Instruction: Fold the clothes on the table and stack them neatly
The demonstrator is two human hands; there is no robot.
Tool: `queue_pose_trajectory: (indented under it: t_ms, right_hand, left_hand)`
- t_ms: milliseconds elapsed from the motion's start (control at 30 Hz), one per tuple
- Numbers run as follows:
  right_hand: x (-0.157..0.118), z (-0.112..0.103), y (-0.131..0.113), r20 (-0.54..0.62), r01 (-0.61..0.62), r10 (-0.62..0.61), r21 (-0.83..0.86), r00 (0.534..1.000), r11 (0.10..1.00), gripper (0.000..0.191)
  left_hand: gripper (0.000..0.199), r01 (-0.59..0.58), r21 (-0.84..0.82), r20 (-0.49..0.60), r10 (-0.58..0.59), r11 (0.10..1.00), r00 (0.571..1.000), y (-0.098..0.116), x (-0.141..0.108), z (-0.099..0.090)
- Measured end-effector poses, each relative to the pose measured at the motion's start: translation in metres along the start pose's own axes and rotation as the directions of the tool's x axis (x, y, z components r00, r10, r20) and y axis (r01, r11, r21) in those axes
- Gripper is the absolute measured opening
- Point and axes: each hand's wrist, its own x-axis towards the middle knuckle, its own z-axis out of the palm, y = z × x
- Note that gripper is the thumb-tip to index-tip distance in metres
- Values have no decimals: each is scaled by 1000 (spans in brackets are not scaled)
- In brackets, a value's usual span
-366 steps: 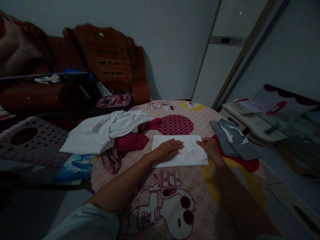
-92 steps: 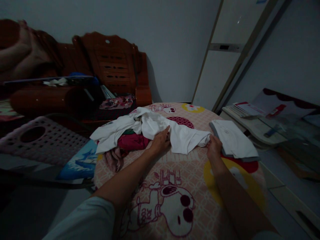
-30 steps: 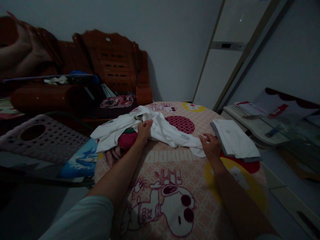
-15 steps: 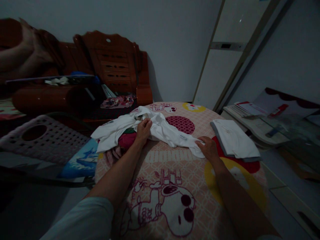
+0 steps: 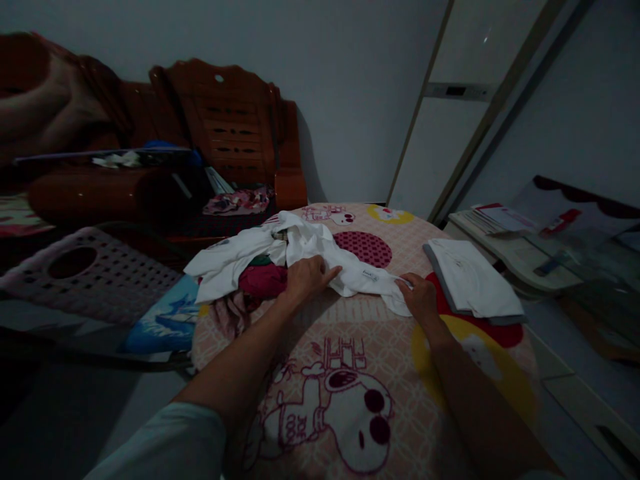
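Observation:
A white garment (image 5: 350, 267) with a small dark print lies stretched across the table, bunched at its left end. My right hand (image 5: 420, 295) pinches its right end between thumb and fingers. Over the near edge of the garment's middle rests my left hand (image 5: 309, 275), thumb held apart from the bent fingers; the fingertips are partly hidden. To the left, more white cloth (image 5: 225, 257) covers a pile with a dark red cloth (image 5: 263, 280) and a brownish pink cloth (image 5: 230, 315) showing.
Folded white and grey clothes (image 5: 473, 277) lie at the right of the round table, on its patterned cover (image 5: 370, 347). A woven chair (image 5: 100, 280) stands at left, a wooden sofa (image 5: 230, 127) behind it. A person's bare foot (image 5: 75, 100) shows at far left.
My left hand has moved right along the white garment and its thumb has spread away from the fingers. My right hand stays at the garment's right end.

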Motion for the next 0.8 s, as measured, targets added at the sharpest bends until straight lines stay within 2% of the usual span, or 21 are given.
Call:
queue_pose_trajectory:
  t_ms: [100,167,333,433,533,600,667,733,800]
  right_hand:
    - [0,1,0,-6,10,-10,3,1000,1000,27]
    - [0,2,1,-10,17,-17,3,1000,1000,28]
    - [0,1,-1,-22,32,-31,27,999,999,33]
    - [-1,3,-7,7,107,-108,79,994,991,36]
    - [-4,9,-14,100,212,-226,133,969,968,45]
    - [-5,13,-18,127,215,-242,195,962,957,39]
    - [-4,15,-19,120,140,-182,294,976,945,31]
    - [-2,14,-18,138,5,-67,402,988,916,28]
    - [2,9,-14,148,-156,92,504,985,850,30]
  left_hand:
    - [38,1,76,97,-8,997,995,-7,4,7]
    - [29,-11,45,90,7,999,996,-13,7,12]
    - [17,-48,-162,-16,46,986,999,-21,10,21]
    - [13,-142,-361,-154,92,922,984,-18,10,20]
    - [12,-255,-555,-263,124,792,957,-13,12,17]
    - [19,-269,-724,-277,90,635,957,-12,15,16]
    - [28,-218,-878,-244,-7,426,970,-14,20,15]
    - [34,-146,-956,-184,-130,255,974,-20,26,14]
    - [35,-107,-977,-150,-239,182,960,-28,31,11]
